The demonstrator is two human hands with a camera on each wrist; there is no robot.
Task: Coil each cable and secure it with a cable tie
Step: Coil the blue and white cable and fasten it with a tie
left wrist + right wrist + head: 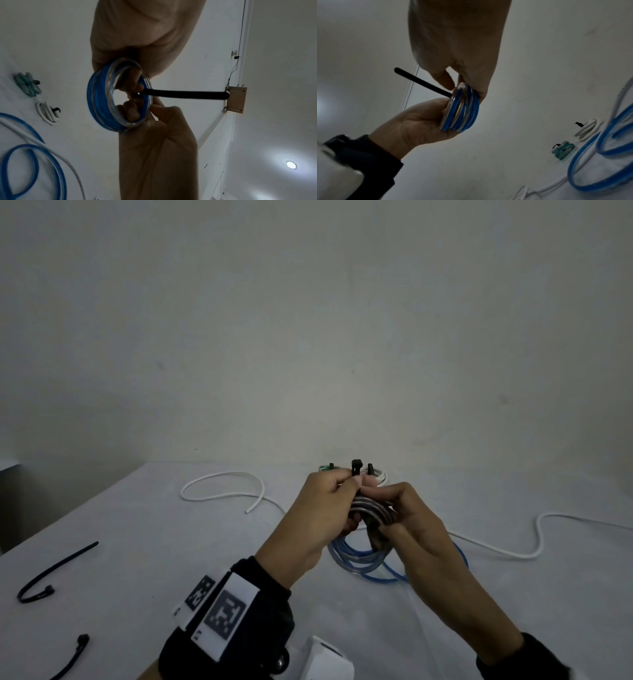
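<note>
A: What is biggest here?
B: The white surface [144, 546], and on it a long white cable [222, 484] lying loose from left to right.
A: And the hands?
B: Both are raised above the surface, close together. The left hand [308, 518] and the right hand [414, 518] curl their fingers round the blue coil [118, 94], a blue and clear cable wound into a ring.
A: Where is the tie?
B: A black cable tie [185, 94] passes through the coil. Its head sticks up above the left hand's fingertips, pinched there.
A: Anything smaller?
B: More blue cable [590, 162] lies loose below the hands. At the far edge sit a tied white coil [585, 129] and a tied green coil [563, 150], just beside each other. Two spare black ties [51, 573] lie at the left.
</note>
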